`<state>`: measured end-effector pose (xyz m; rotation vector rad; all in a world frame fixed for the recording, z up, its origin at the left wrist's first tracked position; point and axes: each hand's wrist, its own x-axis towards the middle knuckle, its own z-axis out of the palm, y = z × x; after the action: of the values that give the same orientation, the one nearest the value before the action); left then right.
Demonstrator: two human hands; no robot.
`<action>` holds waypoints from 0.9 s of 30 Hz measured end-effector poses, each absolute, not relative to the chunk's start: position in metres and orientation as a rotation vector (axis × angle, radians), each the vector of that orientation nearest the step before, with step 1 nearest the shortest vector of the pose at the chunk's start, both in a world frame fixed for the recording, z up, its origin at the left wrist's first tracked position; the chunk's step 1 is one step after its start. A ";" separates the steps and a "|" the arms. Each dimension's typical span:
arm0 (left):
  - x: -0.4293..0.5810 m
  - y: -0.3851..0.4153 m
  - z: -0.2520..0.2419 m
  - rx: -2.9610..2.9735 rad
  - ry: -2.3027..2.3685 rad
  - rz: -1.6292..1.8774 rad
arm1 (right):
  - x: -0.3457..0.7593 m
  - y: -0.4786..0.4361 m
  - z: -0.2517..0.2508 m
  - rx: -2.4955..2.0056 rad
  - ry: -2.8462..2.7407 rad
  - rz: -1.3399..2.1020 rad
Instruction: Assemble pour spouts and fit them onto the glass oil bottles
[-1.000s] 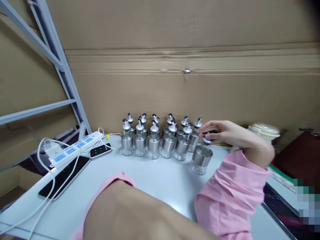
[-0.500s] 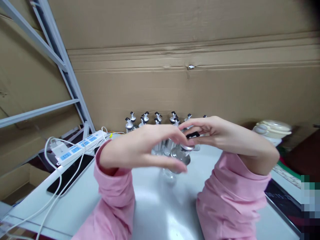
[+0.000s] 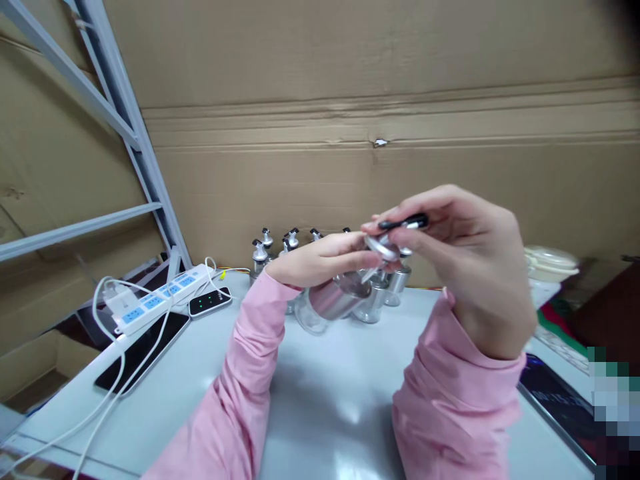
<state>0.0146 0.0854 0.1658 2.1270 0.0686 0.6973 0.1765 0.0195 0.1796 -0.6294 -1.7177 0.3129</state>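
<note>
A clear glass oil bottle with a metal sleeve (image 3: 336, 297) leans, its base to the lower left and its top toward my hands. My left hand (image 3: 327, 259) is closed around the top of this bottle, fingers and thumb near the silver collar; the exact contact is partly hidden. My right hand (image 3: 457, 250) pinches the pour spout (image 3: 384, 247) with its black flap (image 3: 407, 222) between thumb and fingers. Behind stand several similar bottles with silver spouts, such as the bottle (image 3: 259, 253) at the left.
At the left lie a white power strip (image 3: 165, 293) with cables, a dark phone (image 3: 145, 350) and a small black device (image 3: 210, 302). A lidded cream container (image 3: 550, 263) stands at the right, with a dark-screened device (image 3: 557, 403) nearer. Cardboard (image 3: 300, 187) backs the table.
My left hand has gone from thumb and fingers apart to closing in at the bottle's top. My right hand has risen and turned with the spout. The bottle now leans more, its base shifted left.
</note>
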 end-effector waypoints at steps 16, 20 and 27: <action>0.069 0.098 0.138 1.443 0.001 1.024 | 0.150 0.047 0.179 -0.938 -1.357 0.301; 0.067 0.095 0.138 1.500 0.024 1.042 | 0.145 0.046 0.180 -0.939 -1.321 0.394; 0.065 0.094 0.142 1.584 0.028 1.021 | 0.147 0.043 0.181 -0.935 -1.313 0.486</action>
<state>0.0652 0.0938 0.1423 1.5839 0.0276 1.0214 0.1471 0.0427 0.1811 -0.9350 -1.3130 0.4858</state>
